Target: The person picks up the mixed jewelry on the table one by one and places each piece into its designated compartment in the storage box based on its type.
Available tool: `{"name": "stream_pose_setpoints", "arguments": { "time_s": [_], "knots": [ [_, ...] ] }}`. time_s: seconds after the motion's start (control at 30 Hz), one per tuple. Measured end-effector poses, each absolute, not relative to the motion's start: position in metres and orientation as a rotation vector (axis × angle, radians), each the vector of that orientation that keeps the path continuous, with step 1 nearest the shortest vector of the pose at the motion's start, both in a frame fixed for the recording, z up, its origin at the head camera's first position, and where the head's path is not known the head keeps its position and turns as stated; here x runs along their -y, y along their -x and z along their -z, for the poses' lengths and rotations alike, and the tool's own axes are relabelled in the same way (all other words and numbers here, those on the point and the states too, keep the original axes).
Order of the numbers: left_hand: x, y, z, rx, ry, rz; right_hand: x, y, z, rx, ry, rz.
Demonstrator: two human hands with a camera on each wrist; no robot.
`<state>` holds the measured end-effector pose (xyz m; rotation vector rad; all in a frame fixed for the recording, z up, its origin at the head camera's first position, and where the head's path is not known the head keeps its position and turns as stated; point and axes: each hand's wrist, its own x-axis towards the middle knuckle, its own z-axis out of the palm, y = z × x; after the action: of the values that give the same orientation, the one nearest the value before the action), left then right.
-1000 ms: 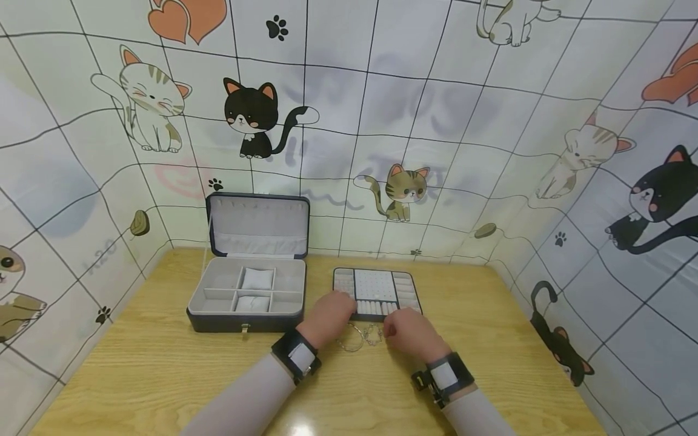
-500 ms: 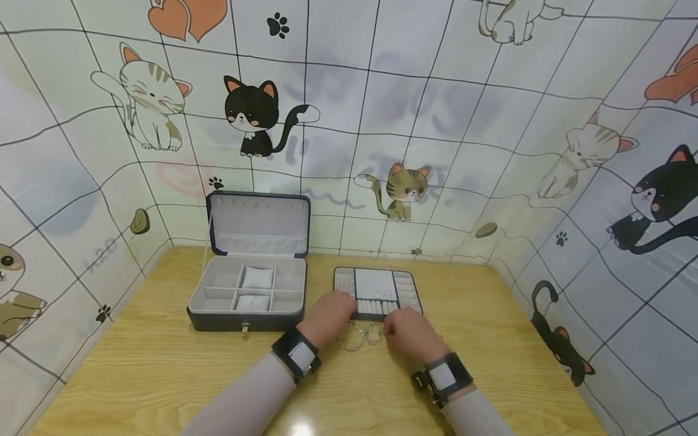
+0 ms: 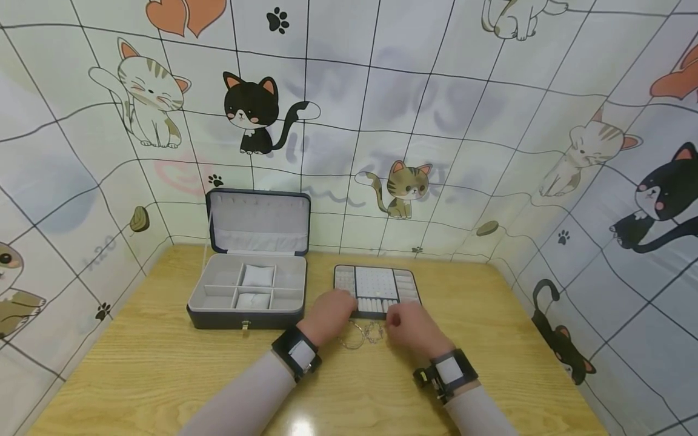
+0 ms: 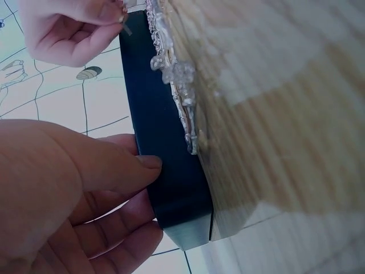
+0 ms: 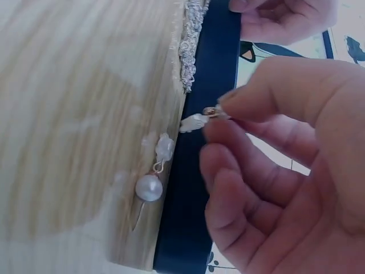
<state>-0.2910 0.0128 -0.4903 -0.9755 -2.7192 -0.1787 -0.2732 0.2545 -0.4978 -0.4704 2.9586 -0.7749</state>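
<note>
My left hand [image 3: 329,312] rests at the front left corner of a dark earring tray [image 3: 405,284]. In the left wrist view its thumb [image 4: 145,165] lies on the tray's dark front wall [image 4: 165,142] and its fingers reach over the rim. Just before the tray's front edge, my right hand [image 3: 406,321] pinches a small white earring [image 5: 197,121] between thumb and forefinger. A pearl drop earring [image 5: 149,185] and a silver chain [image 5: 191,34] lie on the wood against the tray wall. Silver bracelets [image 3: 360,334] lie between my hands.
An open dark jewellery box [image 3: 245,290] with grey compartments and a raised lid stands left of the tray. The wooden table [image 3: 136,363] is enclosed by walls covered in cat-print sheets.
My right hand has shifted a little forward towards the tray's front edge. The left hand stays at the tray's corner.
</note>
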Motion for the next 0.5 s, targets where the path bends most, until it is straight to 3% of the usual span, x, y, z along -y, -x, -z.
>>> {"name": "stream_pose_setpoints", "arguments": {
  "time_s": [0.5],
  "knots": [
    [-0.014, 0.291, 0.4896, 2.746, 0.963, 0.184, -0.2526, 0.2779, 0.4956, -2.954, 0.247, 1.378]
  ]
}}
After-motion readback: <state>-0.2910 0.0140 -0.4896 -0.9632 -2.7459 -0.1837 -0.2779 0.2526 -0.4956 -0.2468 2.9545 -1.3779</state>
